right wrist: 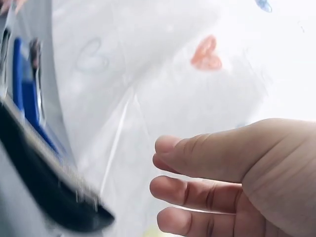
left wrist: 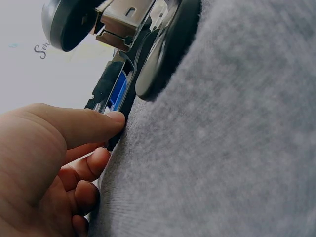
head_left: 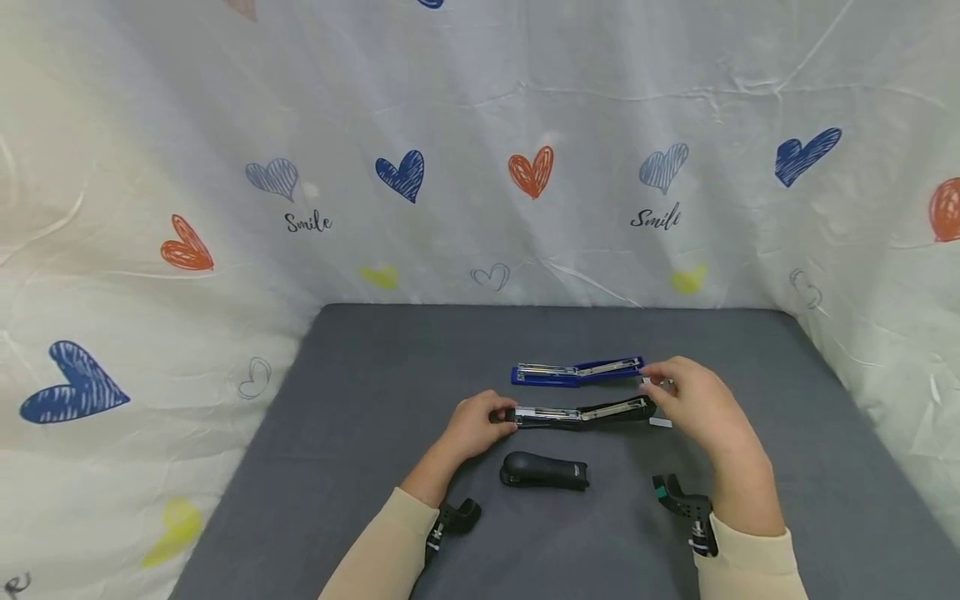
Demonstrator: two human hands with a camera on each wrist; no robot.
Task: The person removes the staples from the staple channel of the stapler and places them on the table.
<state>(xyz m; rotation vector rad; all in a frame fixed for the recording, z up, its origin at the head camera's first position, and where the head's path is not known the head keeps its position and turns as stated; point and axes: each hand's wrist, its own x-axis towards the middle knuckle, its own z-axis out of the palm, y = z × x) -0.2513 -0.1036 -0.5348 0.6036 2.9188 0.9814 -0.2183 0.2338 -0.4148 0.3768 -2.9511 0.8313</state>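
A black stapler [head_left: 615, 409] lies opened out flat on the grey cloth, its metal staple channel facing up. My left hand [head_left: 474, 425] holds its left end, thumb against the edge in the left wrist view. Behind it lies a blue stapler [head_left: 547, 375], also opened out. My right hand [head_left: 693, 404] is beside the right ends of both staplers. In the right wrist view its thumb and forefinger [right wrist: 168, 144] come together with nothing visible between them. A small pale strip [head_left: 661, 422], perhaps staples, lies below this hand; another pale piece [head_left: 647, 381] shows by its fingertips.
A closed black stapler [head_left: 543, 471] lies on the grey cloth-covered table [head_left: 390, 358], nearer to me. A white curtain [head_left: 465, 242] printed with hearts hangs behind and beside the table. Black camera mounts [head_left: 686, 508] are strapped to both wrists.
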